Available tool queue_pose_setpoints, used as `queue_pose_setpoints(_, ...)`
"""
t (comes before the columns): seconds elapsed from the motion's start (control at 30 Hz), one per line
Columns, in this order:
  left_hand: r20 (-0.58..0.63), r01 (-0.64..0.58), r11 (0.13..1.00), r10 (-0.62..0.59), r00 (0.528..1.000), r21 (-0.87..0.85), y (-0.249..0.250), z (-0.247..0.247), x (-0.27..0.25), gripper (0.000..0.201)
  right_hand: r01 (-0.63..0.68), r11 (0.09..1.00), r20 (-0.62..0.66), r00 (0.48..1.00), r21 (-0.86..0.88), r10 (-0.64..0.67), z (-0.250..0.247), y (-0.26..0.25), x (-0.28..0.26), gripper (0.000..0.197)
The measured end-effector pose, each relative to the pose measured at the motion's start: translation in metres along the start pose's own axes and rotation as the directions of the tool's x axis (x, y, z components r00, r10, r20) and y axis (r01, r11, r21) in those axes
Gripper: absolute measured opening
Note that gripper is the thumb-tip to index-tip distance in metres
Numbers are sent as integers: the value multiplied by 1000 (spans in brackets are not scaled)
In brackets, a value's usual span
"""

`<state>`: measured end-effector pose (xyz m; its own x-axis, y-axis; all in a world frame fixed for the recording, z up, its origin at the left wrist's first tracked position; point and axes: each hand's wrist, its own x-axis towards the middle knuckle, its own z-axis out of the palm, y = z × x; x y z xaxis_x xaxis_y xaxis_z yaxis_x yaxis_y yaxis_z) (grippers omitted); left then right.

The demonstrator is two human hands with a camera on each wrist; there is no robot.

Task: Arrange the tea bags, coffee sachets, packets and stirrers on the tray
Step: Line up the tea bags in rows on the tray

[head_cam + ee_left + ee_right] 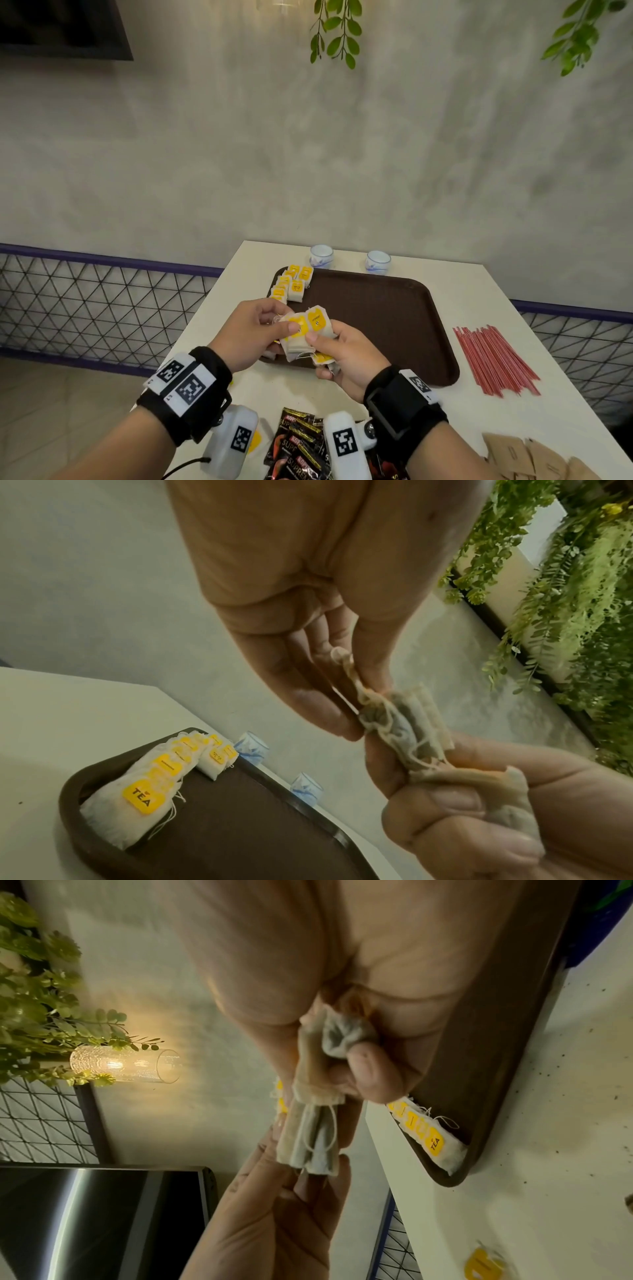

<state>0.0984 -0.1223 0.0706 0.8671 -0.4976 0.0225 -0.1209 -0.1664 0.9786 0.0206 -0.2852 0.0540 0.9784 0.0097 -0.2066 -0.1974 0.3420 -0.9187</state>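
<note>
Right at the bottom edge of the head view, lying in wait: black coffee sachets (301,445) at bottom centre, tan paper packets (534,459) at lower right, none on the tray yet. Just above, mid-frame, both hands busy with one clutch of tea bags (305,334). Right hand (346,359) curled round the bulk of the bunch, thumb clamped on top, probably serving as the magazine. Left hand (250,334) pinching the leading bag between thumb and fingertips, seemingly peeling one free so that it can go down singly; strings tangled among the bags in the wrist views, so a snag looks possible. Held low over the near left rim of the brown tray (394,325), a short trip from the row.

Further up, right of the tray on the white table (513,411): red stirrers (493,359) in a loose sheaf, untouched. Far left corner of the tray: tea bags already laid (291,284), overlapped like shingles in two short rows along the left rim, yellow tags up, likely to keep labels readable and leave the rest of the tray free. Beyond the far rim, two small blue-and-white cups (349,258).
</note>
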Motion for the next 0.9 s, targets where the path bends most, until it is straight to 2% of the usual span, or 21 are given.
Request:
queue_pose_setpoints(0.17,13,-23,999,23,1000,31,6,4,4,12,-9,1000,-4,1000,-15,9,-4,-1,3,30)
queue_pose_setpoints(0.4,-1,-37,994,37,999,103,8,5,6,18,7,999,0,1000,-36,-7,-3,-2,1,24)
queue_pose_setpoints(0.63,-16,-8,999,7,1000,-40,7,-2,6,23,39,999,-42,998,-30,-40,-8,-5,2,21)
queue_pose_setpoints(0.8,-62,11,996,-17,998,-83,-1,-19,8,26,39,999,-88,995,2,-38,-12,-8,3,7)
queue_pose_setpoints(0.9,-90,1,1000,1,996,18,-2,-24,13,7,52,999,-127,990,-7,-53,-15,-11,6,6)
